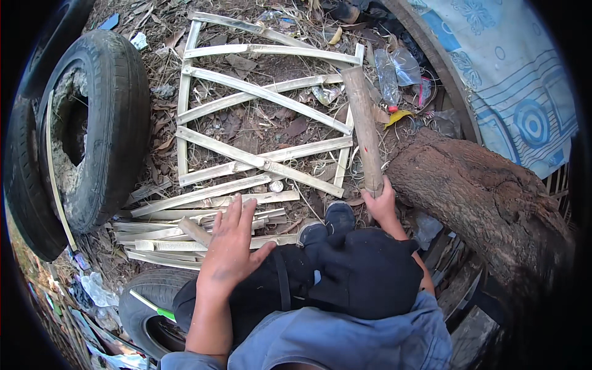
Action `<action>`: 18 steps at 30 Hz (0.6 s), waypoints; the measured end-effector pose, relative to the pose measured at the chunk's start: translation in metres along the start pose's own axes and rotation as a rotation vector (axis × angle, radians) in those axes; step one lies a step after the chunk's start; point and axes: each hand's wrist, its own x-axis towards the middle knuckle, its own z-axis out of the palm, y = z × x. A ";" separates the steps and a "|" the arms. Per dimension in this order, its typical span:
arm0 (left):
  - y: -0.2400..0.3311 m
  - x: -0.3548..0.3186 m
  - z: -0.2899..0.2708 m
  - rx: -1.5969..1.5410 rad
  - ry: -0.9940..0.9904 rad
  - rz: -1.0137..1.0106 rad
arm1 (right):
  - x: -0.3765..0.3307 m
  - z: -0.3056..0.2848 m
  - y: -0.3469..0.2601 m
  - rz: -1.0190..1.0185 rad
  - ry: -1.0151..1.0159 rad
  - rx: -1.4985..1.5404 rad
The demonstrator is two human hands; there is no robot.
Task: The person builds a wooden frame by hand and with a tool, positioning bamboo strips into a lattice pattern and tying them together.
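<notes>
A thick round wooden stick (364,129) stands out from my right hand (381,202), whose fingers wrap its near end; the far end lies over the right side of a slat frame. My left hand (233,246) hovers palm down with fingers stretched and thumb apart, holding nothing. Below it lies a pile of pale split slats (163,245), with a short, thicker piece of wood (194,232) beside the hand. Ahead on the ground rests the flat frame of pale slats (265,163), its crosspieces running zigzag between two side rails.
Old tyres (117,123) stand at the left, another tyre (148,299) lies at lower left with a green-handled tool (163,312). A thick rough log (475,191) lies at right, near a clear plastic bottle (387,77) and a blue patterned sheet (493,68). Dry leaves litter the ground.
</notes>
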 end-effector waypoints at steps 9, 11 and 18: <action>0.005 -0.020 -0.017 -0.093 0.045 0.196 | 0.083 -0.032 -0.228 -0.588 -0.095 -0.194; 0.001 -0.019 -0.019 -0.013 -0.013 0.108 | 0.067 -0.032 -0.291 -0.697 -0.128 -0.286; -0.003 -0.018 -0.019 0.021 -0.291 0.233 | -0.072 -0.047 -0.417 -0.759 -0.440 -0.634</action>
